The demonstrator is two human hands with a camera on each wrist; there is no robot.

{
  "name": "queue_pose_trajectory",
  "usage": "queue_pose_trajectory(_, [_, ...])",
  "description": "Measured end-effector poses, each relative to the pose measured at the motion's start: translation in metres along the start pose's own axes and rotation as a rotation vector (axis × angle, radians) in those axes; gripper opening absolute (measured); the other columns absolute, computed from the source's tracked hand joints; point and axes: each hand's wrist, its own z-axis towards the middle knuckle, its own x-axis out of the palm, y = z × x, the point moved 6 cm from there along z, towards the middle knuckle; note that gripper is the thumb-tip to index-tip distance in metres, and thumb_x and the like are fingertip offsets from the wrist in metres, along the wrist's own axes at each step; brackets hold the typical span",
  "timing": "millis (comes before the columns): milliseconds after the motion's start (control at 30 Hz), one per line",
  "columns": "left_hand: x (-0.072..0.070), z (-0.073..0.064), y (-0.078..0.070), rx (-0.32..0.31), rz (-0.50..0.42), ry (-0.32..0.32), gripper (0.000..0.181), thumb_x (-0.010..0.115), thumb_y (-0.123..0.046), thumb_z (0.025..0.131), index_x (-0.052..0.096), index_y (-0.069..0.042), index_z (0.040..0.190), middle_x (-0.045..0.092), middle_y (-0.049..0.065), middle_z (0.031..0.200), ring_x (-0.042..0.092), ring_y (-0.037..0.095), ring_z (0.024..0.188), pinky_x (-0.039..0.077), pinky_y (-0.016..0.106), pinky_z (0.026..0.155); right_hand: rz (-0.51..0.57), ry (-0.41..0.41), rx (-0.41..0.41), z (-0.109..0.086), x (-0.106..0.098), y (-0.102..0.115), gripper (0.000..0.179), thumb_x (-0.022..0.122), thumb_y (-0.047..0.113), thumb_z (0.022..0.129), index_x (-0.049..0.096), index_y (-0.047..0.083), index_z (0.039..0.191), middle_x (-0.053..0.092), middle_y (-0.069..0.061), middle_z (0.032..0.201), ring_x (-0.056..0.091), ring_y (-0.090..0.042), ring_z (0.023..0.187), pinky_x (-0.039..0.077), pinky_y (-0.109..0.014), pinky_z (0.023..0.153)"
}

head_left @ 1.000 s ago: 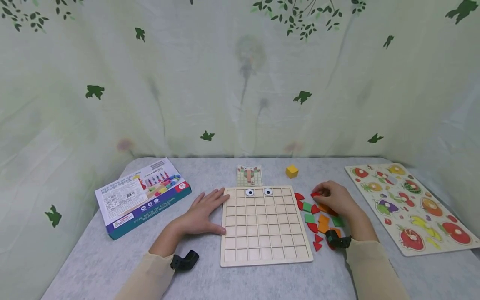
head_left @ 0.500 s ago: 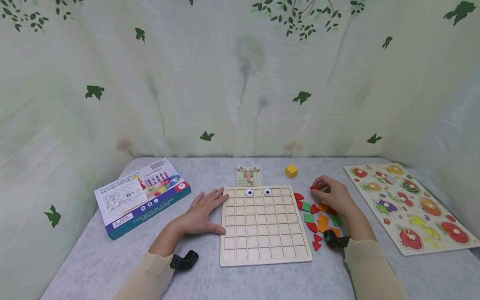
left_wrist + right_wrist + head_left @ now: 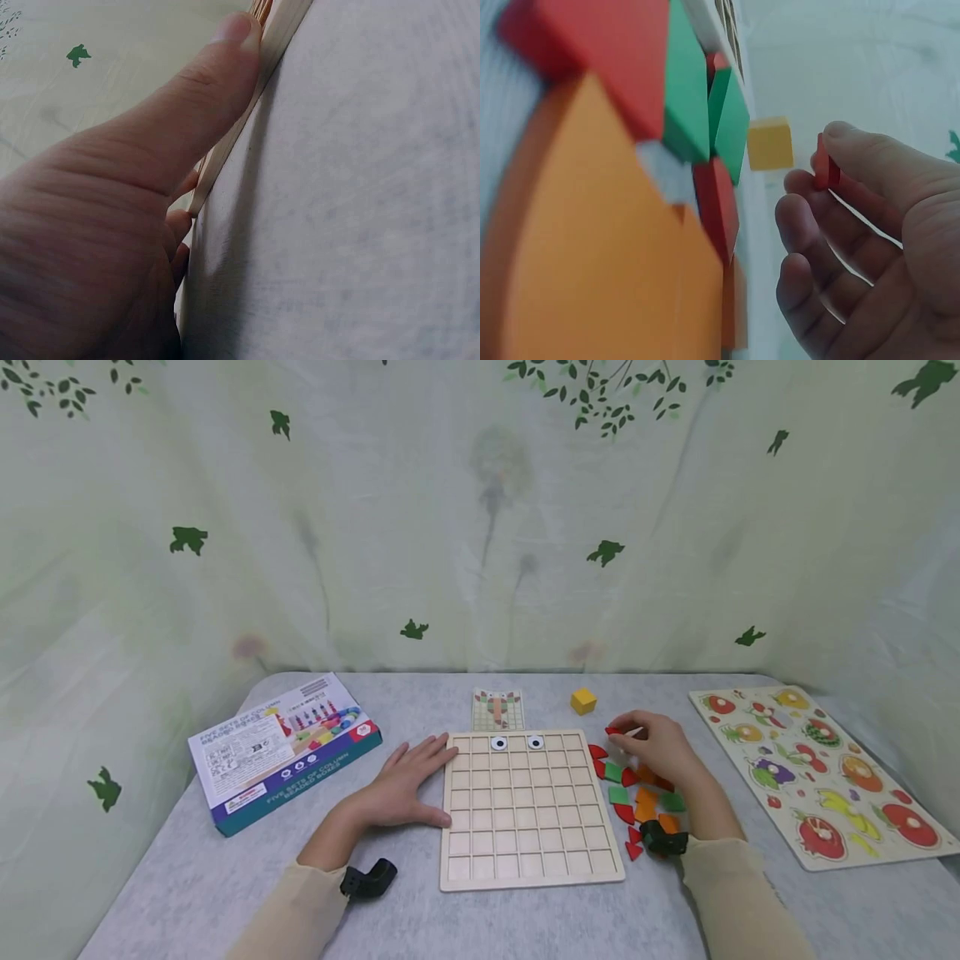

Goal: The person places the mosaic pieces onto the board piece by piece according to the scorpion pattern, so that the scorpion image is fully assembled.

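My right hand [image 3: 660, 750] pinches a small red block [image 3: 825, 163] between thumb and index finger, above the table just right of the board's upper corner. The block's full outline is partly covered by the fingers. My left hand [image 3: 405, 783] lies with straight, spread fingers along the left edge of a wooden grid board [image 3: 532, 810], its thumb [image 3: 217, 82] touching the edge. Two round eye pieces [image 3: 498, 743] sit in the board's top row. Beside the board's right edge lie several red, green [image 3: 618, 796] and orange blocks [image 3: 647, 803], some hidden under my right wrist.
A small pattern card [image 3: 498, 711] lies behind the board, with a yellow cube [image 3: 583, 701] to its right. A printed cardboard box [image 3: 285, 752] lies at left, and a fruit puzzle board [image 3: 821, 777] at right. A patterned curtain hangs behind the table.
My right hand has lifted the red block slightly and carried it left, toward the grid board. The left hand and the board have stayed in place.
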Motion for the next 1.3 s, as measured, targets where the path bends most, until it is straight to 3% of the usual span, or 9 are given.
queue_pose_trajectory(200, [0.003, 0.000, 0.000, -0.012, -0.004, 0.016, 0.107, 0.079, -0.061, 0.074, 0.029, -0.020, 0.159, 0.012, 0.004, 0.170, 0.008, 0.029, 0.158, -0.003, 0.059, 0.125, 0.017, 0.006, 0.008, -0.004, 0.004, 0.008, 0.031, 0.070, 0.033, 0.094, 0.066, 0.017, 0.121, 0.060, -0.010, 0.121, 0.056, -0.025, 0.094, 0.053, -0.026, 0.069])
queue_pose_trajectory(367, [0.003, -0.001, -0.001, -0.004, -0.012, 0.007, 0.107, 0.080, -0.060, 0.074, 0.029, -0.019, 0.159, 0.012, 0.005, 0.170, 0.008, 0.030, 0.158, -0.002, 0.059, 0.125, 0.023, 0.008, -0.039, -0.003, 0.007, 0.021, 0.027, 0.069, 0.032, 0.095, 0.068, 0.018, 0.118, 0.061, -0.008, 0.121, 0.055, -0.024, 0.093, 0.051, -0.027, 0.070])
queue_pose_trajectory(700, [0.000, -0.001, -0.001, -0.013, -0.010, -0.003, 0.107, 0.080, -0.059, 0.074, 0.029, -0.019, 0.159, 0.013, 0.005, 0.170, 0.009, 0.031, 0.158, -0.002, 0.060, 0.125, 0.034, 0.101, -0.177, 0.008, 0.030, 0.054, 0.017, 0.072, 0.025, 0.093, 0.072, 0.015, 0.107, 0.065, -0.008, 0.114, 0.063, -0.022, 0.084, 0.053, -0.029, 0.069])
queue_pose_trajectory(967, [0.000, -0.002, -0.001, -0.004, -0.014, -0.011, 0.107, 0.080, -0.059, 0.074, 0.029, -0.018, 0.159, 0.013, 0.006, 0.170, 0.009, 0.032, 0.158, -0.002, 0.060, 0.125, -0.004, 0.163, -0.181, 0.019, 0.048, 0.059, 0.017, 0.074, 0.027, 0.092, 0.073, 0.016, 0.104, 0.067, -0.005, 0.107, 0.061, -0.020, 0.081, 0.053, -0.029, 0.068])
queue_pose_trajectory(1300, [0.000, 0.000, -0.001, 0.007, 0.000, -0.010, 0.107, 0.080, -0.060, 0.075, 0.028, -0.017, 0.159, 0.013, 0.008, 0.170, 0.009, 0.033, 0.157, -0.001, 0.062, 0.124, -0.086, 0.135, -0.190, 0.022, 0.056, 0.060, 0.019, 0.077, 0.032, 0.088, 0.065, 0.020, 0.096, 0.062, -0.002, 0.090, 0.056, -0.020, 0.078, 0.047, -0.031, 0.066])
